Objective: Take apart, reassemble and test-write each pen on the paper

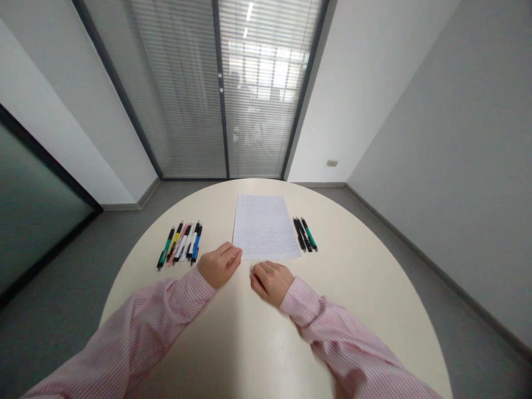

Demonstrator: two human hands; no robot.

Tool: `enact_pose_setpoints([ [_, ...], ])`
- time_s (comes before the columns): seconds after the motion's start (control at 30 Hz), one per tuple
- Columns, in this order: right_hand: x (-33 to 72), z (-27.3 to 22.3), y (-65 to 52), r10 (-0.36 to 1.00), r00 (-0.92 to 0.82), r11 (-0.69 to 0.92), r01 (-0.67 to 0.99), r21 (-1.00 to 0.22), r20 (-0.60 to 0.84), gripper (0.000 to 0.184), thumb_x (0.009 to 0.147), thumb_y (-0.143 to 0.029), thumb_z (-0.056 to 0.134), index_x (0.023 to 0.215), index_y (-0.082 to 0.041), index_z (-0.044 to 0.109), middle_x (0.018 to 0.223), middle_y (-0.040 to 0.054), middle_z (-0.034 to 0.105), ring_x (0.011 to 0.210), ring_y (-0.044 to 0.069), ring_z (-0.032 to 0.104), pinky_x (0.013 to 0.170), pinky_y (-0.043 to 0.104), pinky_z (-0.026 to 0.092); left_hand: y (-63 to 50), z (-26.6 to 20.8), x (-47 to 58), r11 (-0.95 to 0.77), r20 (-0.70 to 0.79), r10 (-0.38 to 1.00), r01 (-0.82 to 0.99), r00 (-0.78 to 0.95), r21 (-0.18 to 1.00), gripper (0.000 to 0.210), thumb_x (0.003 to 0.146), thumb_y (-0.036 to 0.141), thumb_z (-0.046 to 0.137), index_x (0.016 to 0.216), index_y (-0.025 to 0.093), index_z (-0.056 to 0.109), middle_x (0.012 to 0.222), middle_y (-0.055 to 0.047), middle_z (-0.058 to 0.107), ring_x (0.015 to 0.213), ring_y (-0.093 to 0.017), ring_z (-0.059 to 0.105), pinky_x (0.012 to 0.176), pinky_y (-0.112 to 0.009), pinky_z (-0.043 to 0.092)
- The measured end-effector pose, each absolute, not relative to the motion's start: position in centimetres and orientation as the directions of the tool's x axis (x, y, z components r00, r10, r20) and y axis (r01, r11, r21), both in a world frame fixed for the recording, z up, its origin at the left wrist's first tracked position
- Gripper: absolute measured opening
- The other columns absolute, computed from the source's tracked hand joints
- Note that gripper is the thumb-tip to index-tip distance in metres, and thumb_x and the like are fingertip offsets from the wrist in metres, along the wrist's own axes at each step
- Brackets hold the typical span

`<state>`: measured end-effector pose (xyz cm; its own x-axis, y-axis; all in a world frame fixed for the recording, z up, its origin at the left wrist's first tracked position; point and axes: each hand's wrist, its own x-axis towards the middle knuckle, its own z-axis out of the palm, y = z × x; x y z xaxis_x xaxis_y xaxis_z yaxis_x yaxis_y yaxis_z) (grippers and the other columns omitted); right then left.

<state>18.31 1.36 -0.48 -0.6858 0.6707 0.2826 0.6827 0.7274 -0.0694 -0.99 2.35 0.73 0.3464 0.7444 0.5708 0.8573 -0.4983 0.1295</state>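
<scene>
A sheet of paper covered in lines of writing lies on the round table. By its lower left corner is my left hand, fingers curled and pressed together; whatever they hold, if anything, is too small to name. Just below the sheet's bottom edge rests my right hand, also closed, with a small pale spot at its fingertips that I cannot make out. Several pens in different colours lie side by side left of my left hand. To the right of the sheet are a green-and-black pen and black pens.
The cream tabletop has a rounded far edge. Beyond it stands a glass partition with blinds in a dark frame. A white wall with a socket rises at the right, and grey floor surrounds the table.
</scene>
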Motion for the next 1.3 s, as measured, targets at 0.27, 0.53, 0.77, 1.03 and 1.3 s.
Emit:
enact_pose_setpoints([
  [0.27,19.3,-1.8,1.0,0.66,-0.693,0.738,0.671,-0.076,0.288,0.018,0.089,-0.026,0.039,0.08,-0.018,0.052,0.072,0.0025,0.059,0.066,0.013,0.051,0.06,0.026,0.033,4.6,2.3,-4.8,0.037,0.35,0.937,0.998,-0.019,-0.047,0.025,0.086,0.023,0.038,0.099,0.015,0.058,0.094,-0.012,0.059,0.087,-0.025,0.056,0.067,-0.033,0.044],
  [0.53,19.4,-1.8,0.9,0.655,-0.694,0.743,0.663,-0.088,0.3,0.017,0.089,-0.025,0.039,0.079,-0.017,0.052,0.072,0.0027,0.058,0.065,0.013,0.051,0.06,0.026,0.033,5.2,1.3,-6.3,0.152,0.229,0.965,0.984,-0.126,-0.097,0.026,0.083,0.031,0.041,0.092,0.015,0.06,0.097,-0.014,0.058,0.089,-0.028,0.054,0.063,-0.035,0.046],
  [0.77,19.2,-1.8,0.8,0.654,-0.69,0.744,0.662,-0.096,0.31,0.017,0.088,-0.025,0.04,0.079,-0.018,0.051,0.071,0.0027,0.058,0.065,0.014,0.051,0.059,0.026,0.033,5.8,-0.3,-7.0,-0.022,0.344,0.935,0.985,0.082,-0.173,0.027,0.082,0.031,0.043,0.087,0.011,0.06,0.087,-0.015,0.061,0.088,-0.028,0.055,0.079,-0.038,0.042],
  [1.03,19.2,-1.8,0.8,0.649,-0.696,0.749,0.655,-0.098,0.308,0.016,0.088,-0.024,0.04,0.08,-0.017,0.052,0.072,0.003,0.058,0.066,0.013,0.052,0.061,0.025,0.034,5.1,0.3,-6.0,-0.125,0.397,0.91,0.992,0.121,-0.015,0.02,0.08,0.022,0.048,0.096,0.015,0.058,0.08,-0.008,0.065,0.081,-0.024,0.06,0.082,-0.037,0.043],
  [1.3,19.5,-1.3,0.9,0.734,-0.612,0.679,0.673,-0.293,0.296,0.02,0.088,-0.027,0.041,0.074,-0.018,0.052,0.065,0.0014,0.057,0.059,0.012,0.051,0.057,0.024,0.035,4.3,1.6,-4.1,-0.293,0.476,0.858,0.577,-0.193,0.762,0.034,0.071,0.032,0.062,0.101,0.016,0.062,0.086,-0.003,0.065,0.066,-0.014,0.061,0.073,-0.03,0.052],
])
